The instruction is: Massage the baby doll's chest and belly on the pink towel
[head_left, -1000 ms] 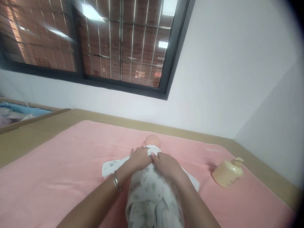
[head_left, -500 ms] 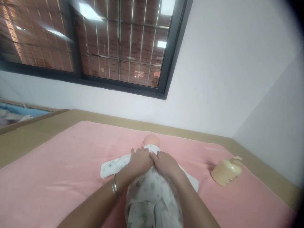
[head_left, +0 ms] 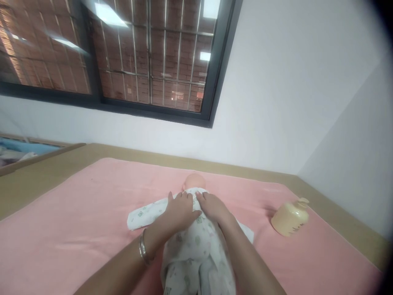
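Observation:
A baby doll (head_left: 199,241) in a white printed garment lies stretched out before me, its bald head (head_left: 195,181) pointing away. No face shows on it. My left hand (head_left: 181,209) rests on the upper left of its body, palm down, the thumb reaching toward the middle. On the upper right, my right hand (head_left: 214,208) lies flat with its fingers near the doll's neck. Both hands are open against the cloth, with a small gap between them. One sleeve (head_left: 144,217) spreads out to the left; the right sleeve (head_left: 246,232) is partly hidden behind my forearm.
A pink sheet (head_left: 76,217) lies under the doll on a tan surface (head_left: 251,173). To the right, a cream-coloured bottle (head_left: 290,218) is on the sheet. Behind are a white wall (head_left: 270,102) and a barred window (head_left: 153,61). A blue-lined bin (head_left: 37,147) is at far left.
My hands have moved slightly apart on the doll's upper body, and the left thumb now stretches away from the fingers. The view has shifted a little.

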